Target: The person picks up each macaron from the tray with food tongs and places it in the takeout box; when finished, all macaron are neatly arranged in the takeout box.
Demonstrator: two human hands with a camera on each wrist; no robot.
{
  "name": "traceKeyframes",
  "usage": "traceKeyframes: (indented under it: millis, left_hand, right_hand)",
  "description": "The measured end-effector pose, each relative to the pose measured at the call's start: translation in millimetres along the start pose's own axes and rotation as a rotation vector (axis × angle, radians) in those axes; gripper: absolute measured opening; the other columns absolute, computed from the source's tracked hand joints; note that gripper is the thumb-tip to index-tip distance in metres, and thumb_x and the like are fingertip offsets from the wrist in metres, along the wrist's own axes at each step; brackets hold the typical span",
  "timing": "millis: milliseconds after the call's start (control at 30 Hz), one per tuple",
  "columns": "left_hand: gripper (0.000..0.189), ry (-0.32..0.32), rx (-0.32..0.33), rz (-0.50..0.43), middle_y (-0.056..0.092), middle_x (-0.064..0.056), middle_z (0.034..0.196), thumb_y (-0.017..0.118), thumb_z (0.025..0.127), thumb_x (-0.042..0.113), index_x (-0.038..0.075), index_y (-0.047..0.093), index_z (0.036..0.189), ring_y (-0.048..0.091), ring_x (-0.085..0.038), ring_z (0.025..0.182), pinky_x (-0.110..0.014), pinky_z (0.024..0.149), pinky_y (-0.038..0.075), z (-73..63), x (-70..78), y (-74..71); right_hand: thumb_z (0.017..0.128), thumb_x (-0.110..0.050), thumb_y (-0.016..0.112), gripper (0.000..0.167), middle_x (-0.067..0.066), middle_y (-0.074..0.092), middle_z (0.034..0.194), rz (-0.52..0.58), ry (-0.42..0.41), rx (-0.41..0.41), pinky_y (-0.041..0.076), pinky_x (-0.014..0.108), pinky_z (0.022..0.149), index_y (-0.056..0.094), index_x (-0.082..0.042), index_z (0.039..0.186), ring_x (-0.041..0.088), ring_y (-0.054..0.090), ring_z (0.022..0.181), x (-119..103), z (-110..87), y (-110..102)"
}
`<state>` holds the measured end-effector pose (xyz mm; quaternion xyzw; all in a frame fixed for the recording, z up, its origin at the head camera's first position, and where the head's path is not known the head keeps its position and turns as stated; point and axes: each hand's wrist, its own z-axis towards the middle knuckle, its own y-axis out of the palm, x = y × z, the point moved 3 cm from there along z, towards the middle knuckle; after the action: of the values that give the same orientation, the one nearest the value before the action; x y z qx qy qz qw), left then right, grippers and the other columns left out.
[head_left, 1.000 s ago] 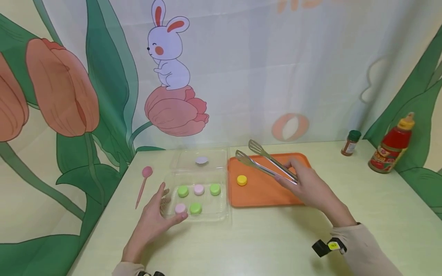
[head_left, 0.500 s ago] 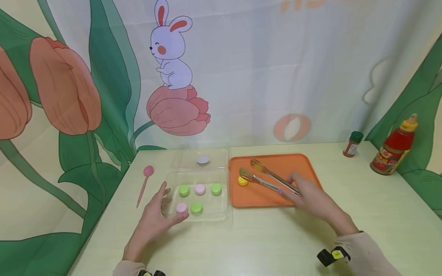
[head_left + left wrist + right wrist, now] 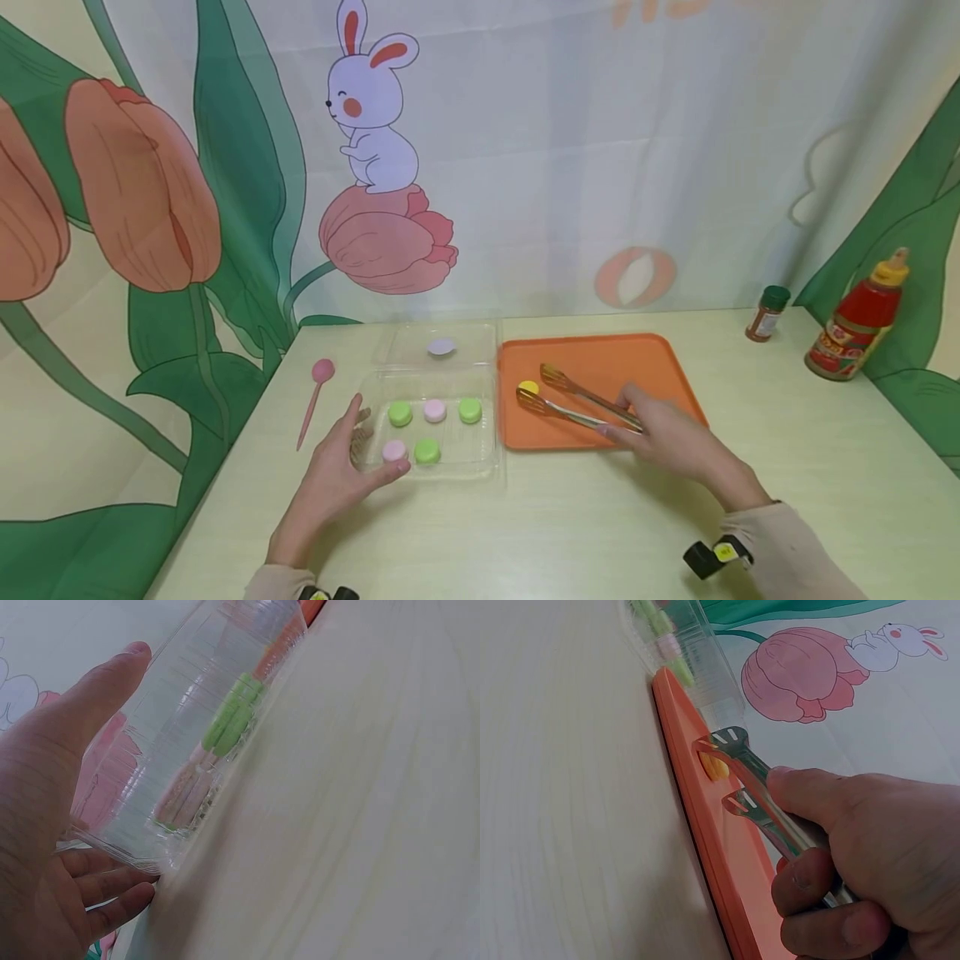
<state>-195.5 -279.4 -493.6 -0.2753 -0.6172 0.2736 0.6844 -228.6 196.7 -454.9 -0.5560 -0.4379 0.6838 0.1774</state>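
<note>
My left hand (image 3: 333, 467) holds the left front corner of a clear plastic box (image 3: 180, 697), its thumb at the front and its fingers along the left end. Inside the box's base sit three green macarons, including one (image 3: 427, 451) at the front, and two pink macarons, one (image 3: 434, 411) in the back row. My right hand (image 3: 667, 433) grips metal tongs (image 3: 769, 795) by the handles. The tongs' slotted tips are apart, one on each side of a yellow macaron (image 3: 529, 387) on an orange tray (image 3: 645, 358). Whether they touch it I cannot tell.
The box's lid (image 3: 405, 342) lies open behind its base with a pale oval spot on it. A pink spoon (image 3: 317, 392) lies to the left. At the right stand a green-capped spice jar (image 3: 767, 314) and a red sauce bottle (image 3: 855, 325). A printed curtain (image 3: 525, 167) hangs behind the table.
My right hand has lowered the tongs from above the tray, and their tips have come down around the yellow macaron. My left hand stays at the box.
</note>
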Motion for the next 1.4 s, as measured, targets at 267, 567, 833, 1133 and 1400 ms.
traceKeyframes:
  millis: [267, 567, 833, 1133, 1400]
  left_hand:
    - [0.137, 0.001, 0.000, 0.010, 0.042, -0.020, 0.175, 0.092, 0.083, 0.067, 0.012, 0.012, 0.180, 0.040, -0.045, 0.162, -0.069, 0.130, 0.031, 0.8, -1.0, 0.0]
    - [0.137, -0.010, -0.004, 0.003, 0.041, -0.020, 0.176, 0.093, 0.084, 0.064, 0.012, 0.011, 0.180, 0.039, -0.045, 0.162, -0.069, 0.131, 0.030, 2.0, -0.5, 0.8]
    - [0.136, -0.018, -0.012, 0.011, 0.041, -0.020, 0.176, 0.092, 0.084, 0.065, 0.013, 0.010, 0.180, 0.036, -0.046, 0.164, -0.069, 0.131, 0.029, 1.2, 0.5, 1.1]
    - [0.137, -0.016, -0.013, -0.002, 0.041, -0.019, 0.176, 0.093, 0.083, 0.066, 0.013, 0.011, 0.180, 0.037, -0.044, 0.164, -0.068, 0.131, 0.029, 0.4, 0.5, 0.0]
    - [0.136, -0.027, -0.019, 0.011, 0.041, -0.019, 0.176, 0.093, 0.085, 0.062, 0.013, 0.010, 0.180, 0.037, -0.044, 0.164, -0.068, 0.131, 0.030, -1.3, 4.6, -2.7]
  right_hand:
    - [0.110, -0.046, 0.071, 0.044, -0.004, 0.054, 0.072, -0.050, -0.006, 0.001, 0.036, 0.027, 0.052, 0.058, -0.007, 0.127, 0.009, 0.045, 0.058, -2.7, 1.8, 1.6]
    - [0.110, -0.044, 0.071, 0.040, -0.004, 0.055, 0.073, -0.064, -0.035, 0.007, 0.038, 0.027, 0.052, 0.058, -0.008, 0.124, 0.010, 0.048, 0.059, -8.1, 4.0, 4.5]
    - [0.112, -0.036, 0.071, 0.031, -0.005, 0.051, 0.072, -0.082, -0.059, 0.019, 0.035, 0.027, 0.053, 0.058, -0.010, 0.120, 0.009, 0.045, 0.060, -8.9, 3.0, 5.4]
    - [0.112, -0.036, 0.070, 0.030, -0.004, 0.056, 0.077, -0.104, -0.073, 0.022, 0.038, 0.028, 0.055, 0.058, -0.010, 0.121, 0.010, 0.049, 0.064, -5.8, 2.0, 4.8]
    - [0.112, -0.035, 0.070, 0.027, -0.005, 0.060, 0.078, -0.107, -0.111, 0.044, 0.042, 0.028, 0.057, 0.058, -0.011, 0.118, 0.009, 0.049, 0.063, -6.4, 0.8, -4.0]
